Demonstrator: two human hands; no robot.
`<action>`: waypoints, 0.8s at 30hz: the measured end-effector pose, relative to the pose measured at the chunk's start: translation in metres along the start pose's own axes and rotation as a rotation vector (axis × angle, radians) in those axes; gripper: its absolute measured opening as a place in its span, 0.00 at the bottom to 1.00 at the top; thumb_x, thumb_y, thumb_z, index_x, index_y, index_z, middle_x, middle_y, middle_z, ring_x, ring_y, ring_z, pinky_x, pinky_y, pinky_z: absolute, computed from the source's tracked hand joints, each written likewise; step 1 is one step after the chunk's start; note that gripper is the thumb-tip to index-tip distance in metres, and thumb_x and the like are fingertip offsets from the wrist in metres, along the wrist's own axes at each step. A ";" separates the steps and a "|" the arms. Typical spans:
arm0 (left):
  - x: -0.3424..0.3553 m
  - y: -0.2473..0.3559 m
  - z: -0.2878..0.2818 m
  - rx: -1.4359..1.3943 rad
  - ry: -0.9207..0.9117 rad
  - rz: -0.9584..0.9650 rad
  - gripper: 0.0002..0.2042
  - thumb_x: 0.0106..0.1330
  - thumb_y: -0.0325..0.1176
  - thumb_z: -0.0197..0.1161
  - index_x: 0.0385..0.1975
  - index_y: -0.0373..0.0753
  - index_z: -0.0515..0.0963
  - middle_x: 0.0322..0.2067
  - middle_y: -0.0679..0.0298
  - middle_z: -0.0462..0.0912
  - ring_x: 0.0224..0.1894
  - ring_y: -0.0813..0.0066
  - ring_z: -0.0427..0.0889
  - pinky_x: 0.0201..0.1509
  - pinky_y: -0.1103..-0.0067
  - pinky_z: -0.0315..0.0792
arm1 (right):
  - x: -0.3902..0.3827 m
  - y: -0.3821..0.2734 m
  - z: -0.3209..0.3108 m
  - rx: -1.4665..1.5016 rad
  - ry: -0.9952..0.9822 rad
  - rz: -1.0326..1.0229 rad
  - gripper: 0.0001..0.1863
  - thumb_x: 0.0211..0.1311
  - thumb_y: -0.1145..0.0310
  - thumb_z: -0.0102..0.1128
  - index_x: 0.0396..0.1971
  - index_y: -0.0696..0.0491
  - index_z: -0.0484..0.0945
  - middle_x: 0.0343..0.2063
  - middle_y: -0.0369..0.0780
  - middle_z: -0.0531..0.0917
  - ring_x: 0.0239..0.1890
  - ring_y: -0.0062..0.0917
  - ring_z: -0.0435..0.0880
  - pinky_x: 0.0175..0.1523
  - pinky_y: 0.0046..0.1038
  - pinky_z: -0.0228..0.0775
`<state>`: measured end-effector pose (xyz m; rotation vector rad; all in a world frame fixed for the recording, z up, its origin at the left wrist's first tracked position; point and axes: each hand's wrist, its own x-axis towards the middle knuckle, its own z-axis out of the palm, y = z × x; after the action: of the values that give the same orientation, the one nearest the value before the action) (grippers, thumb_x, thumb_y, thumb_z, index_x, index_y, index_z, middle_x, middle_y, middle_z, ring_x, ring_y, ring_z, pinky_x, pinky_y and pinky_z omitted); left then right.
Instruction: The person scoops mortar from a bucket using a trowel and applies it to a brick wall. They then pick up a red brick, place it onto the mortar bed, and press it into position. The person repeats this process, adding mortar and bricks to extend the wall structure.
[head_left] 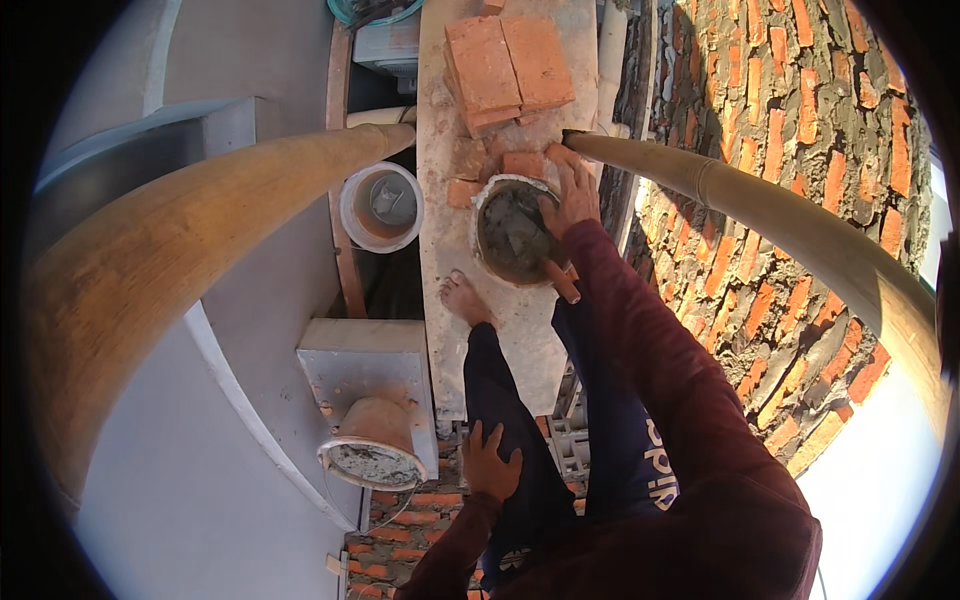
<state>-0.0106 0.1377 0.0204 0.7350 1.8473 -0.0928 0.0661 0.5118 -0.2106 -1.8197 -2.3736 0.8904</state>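
A round bucket of wet grey mortar [503, 250] stands on the plank in front of me. A trowel's wooden handle [562, 282] juts over its near right rim; its blade is in the mortar. My right hand [575, 193] is at the bucket's right rim, thumb over the mortar. Its fingers stretch forward and apart, close to a loose brick [524, 165]. My left hand [490, 464] rests on my left knee, fingers spread, with nothing in it. Beyond the bucket, a stack of orange bricks [510, 65] sits on the plank.
Bamboo poles [270, 190] [760, 205] slant past on both sides. Left of the plank [455, 380] are a pale bucket [346, 208] and a mortar-crusted tub [378, 428]. A rough brick wall [800, 230] rises on the right. My bare foot [466, 298] is near the plank's left edge.
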 end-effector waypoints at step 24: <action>0.014 0.021 -0.011 -0.181 0.116 -0.058 0.26 0.51 0.40 0.67 0.52 0.42 0.78 0.61 0.51 0.65 0.63 0.50 0.61 0.66 0.60 0.60 | 0.194 -0.010 -0.053 0.172 -0.148 0.281 0.62 0.31 0.51 0.77 0.71 0.37 0.50 0.56 0.49 0.70 0.60 0.40 0.69 0.61 0.36 0.66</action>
<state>-0.0119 0.1651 0.0184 0.5713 1.9581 0.0809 0.0137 0.7060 -0.2232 -2.1155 -2.0667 1.2541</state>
